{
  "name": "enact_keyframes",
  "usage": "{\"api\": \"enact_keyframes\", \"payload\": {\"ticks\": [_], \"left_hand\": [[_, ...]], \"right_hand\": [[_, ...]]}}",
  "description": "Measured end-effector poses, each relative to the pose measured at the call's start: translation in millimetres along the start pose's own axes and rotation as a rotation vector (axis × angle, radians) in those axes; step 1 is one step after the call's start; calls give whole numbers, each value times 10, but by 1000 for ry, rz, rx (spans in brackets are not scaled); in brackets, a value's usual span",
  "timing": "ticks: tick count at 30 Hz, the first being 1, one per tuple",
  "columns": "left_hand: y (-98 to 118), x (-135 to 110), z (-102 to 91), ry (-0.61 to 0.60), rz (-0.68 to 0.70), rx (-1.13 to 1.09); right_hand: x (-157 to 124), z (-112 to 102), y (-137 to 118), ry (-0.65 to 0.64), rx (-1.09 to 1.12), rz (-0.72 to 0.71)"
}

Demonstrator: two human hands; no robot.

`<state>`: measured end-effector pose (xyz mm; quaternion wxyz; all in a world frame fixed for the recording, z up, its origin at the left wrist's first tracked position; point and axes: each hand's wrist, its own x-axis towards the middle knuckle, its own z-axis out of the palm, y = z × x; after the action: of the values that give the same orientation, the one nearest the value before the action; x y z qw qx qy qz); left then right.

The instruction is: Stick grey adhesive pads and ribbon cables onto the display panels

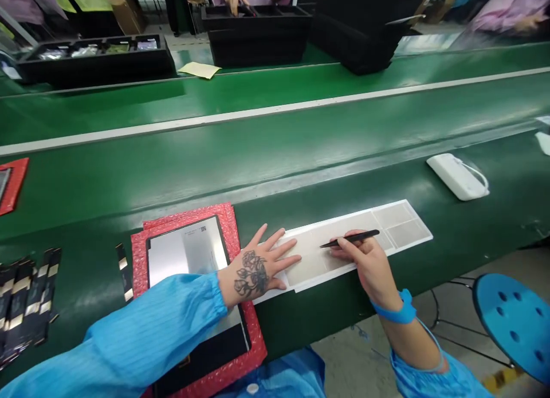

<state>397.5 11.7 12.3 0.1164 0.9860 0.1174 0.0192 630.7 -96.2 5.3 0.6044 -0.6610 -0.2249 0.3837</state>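
Patch sheet (381, 226) still carries grey patches (392, 217), none lifted afaict; my right hand (370, 263) pinches tweezers (352, 238), left hand's (260, 267) fingers splayed, panel (205, 248) at nine o'clock.

Long white-bordered sheet (313, 257) with pale grey rectangular panels: flat on the green surface (301, 202), running aslant, right end farther out, left end partly covered. Slim black pointed tweezers (360, 236): held over the sheet's middle, tip to the left, blunt end to the right.
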Motion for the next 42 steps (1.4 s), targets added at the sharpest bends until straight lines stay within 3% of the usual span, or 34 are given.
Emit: {"api": "enact_keyframes", "payload": {"ticks": [3, 9, 12, 27, 36, 42], "left_hand": [[38, -57, -78, -26, -22, 55], [212, 411, -24, 17, 29, 14], [232, 529, 56, 14, 4, -28], [184, 575, 167, -109, -14, -86], [185, 560, 190, -70, -8, -137], [196, 592, 85, -129, 2, -9]], "right_hand": [[-62, 88, 73, -26, -15, 23], [-69, 71, 133, 88, -26, -52], [-67, 51, 140, 100, -56, -55], [-79, 40, 162, 94, -93, -82], [-67, 36, 169, 48, -104, -66], [-23, 67, 123, 54, -74, -34]]}}
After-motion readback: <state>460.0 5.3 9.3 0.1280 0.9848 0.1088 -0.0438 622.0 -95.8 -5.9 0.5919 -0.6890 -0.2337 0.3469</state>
